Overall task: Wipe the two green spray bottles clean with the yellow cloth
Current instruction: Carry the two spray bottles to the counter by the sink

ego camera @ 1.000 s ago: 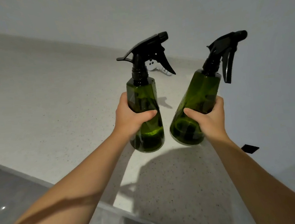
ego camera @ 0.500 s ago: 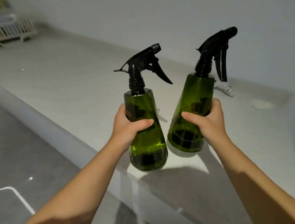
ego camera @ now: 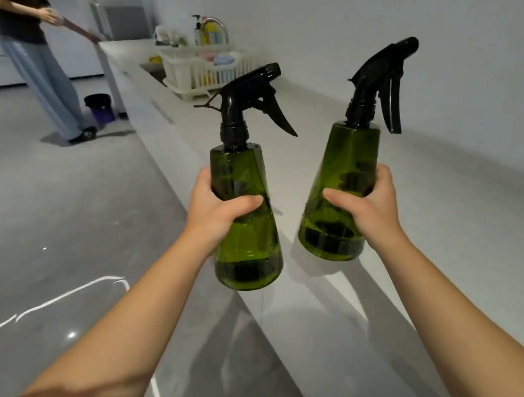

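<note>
- Far left: a second person (ego camera: 34, 60) stands on the grey floor (ego camera: 48, 201) at the far end of the counter, with a dark bin (ego camera: 100, 108) just beside the feet.
- Left hand (ego camera: 216, 213): arm extended forward from the lower left; fingers and thumb are wrapped around the mid-body of the left green spray bottle (ego camera: 245, 218), thumb across its near face. The bottle is held upright in the air, over the near edge of the counter, with its black trigger head (ego camera: 247, 100) pointing right.
- Right hand (ego camera: 371, 209): arm extended from the lower right; fingers and thumb clasp the lower body of the right green spray bottle (ego camera: 344, 191), which tilts with its top leaning right, its black trigger head (ego camera: 382, 85) highest. The two bottles are near each other but apart.
- Change from the earlier frames: the grips and the bottles' attitudes match; the view has swung left along the counter, so that the dish rack (ego camera: 208, 70), the sink tap (ego camera: 215, 25) and the second person now appear at the far end.
- Edges and room: the pale counter (ego camera: 433, 246) runs from near right to far left, bounded by the wall (ego camera: 432, 56) on the right and by its front edge beneath the left bottle. The counter surface around both bottles lies bare; the floor to the left is open.
- The yellow cloth cannot be identified here.
</note>
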Demonstrator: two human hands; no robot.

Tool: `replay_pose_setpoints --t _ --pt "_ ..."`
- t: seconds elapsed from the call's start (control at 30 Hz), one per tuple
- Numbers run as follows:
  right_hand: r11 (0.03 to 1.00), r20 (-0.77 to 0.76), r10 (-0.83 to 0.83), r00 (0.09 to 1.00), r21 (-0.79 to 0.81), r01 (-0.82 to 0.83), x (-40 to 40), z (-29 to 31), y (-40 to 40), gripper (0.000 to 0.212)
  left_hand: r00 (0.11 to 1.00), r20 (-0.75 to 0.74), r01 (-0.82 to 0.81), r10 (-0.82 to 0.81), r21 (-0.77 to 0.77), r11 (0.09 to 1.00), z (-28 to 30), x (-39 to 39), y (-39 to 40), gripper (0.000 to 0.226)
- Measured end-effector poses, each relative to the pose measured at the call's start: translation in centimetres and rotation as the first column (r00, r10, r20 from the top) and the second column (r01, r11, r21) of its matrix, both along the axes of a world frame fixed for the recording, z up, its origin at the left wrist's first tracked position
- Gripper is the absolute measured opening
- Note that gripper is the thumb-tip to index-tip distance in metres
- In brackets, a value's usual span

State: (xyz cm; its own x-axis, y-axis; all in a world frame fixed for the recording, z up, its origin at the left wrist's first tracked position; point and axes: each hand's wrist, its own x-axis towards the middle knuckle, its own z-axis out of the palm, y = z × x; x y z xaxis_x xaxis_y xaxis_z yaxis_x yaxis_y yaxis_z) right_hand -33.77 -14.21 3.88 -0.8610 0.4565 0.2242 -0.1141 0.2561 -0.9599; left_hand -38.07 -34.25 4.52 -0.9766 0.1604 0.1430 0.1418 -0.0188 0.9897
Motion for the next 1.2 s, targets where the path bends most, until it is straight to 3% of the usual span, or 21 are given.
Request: replay_pose_setpoints --t 0.43,0.6,0.97,1.2 --pt "0.926 0.011 0.378 0.926 -0.006 -0.378 -31.3 -1.8 -13.3 0.067 0.918 -0.008 -0.396 0.396 -0.045 0.917 -1.9 -24.1 -12.9 0.056" --pt "0.893 0.007 0.45 0.893 0.005 -0.45 -43.5 -0.6 -16.8 0.068 0.881 -0.013 -0.474 0.473 -0.04 0.88 -1.0 -34.3 -15.5 0.058" --pt "0.867 0.047 0.498 0.866 0.0 -0.498 -67.0 -4.1 -27.6 0.071 0.859 0.025 -0.511 0.511 -0.004 0.86 -4.5 -57.0 -25.4 0.057" --pt "0.882 0.064 0.472 0.88 -0.025 -0.471 -83.7 -3.8 -36.7 0.069 0.873 0.055 -0.481 0.484 -0.066 0.874 -4.3 -73.9 -34.7 0.059"
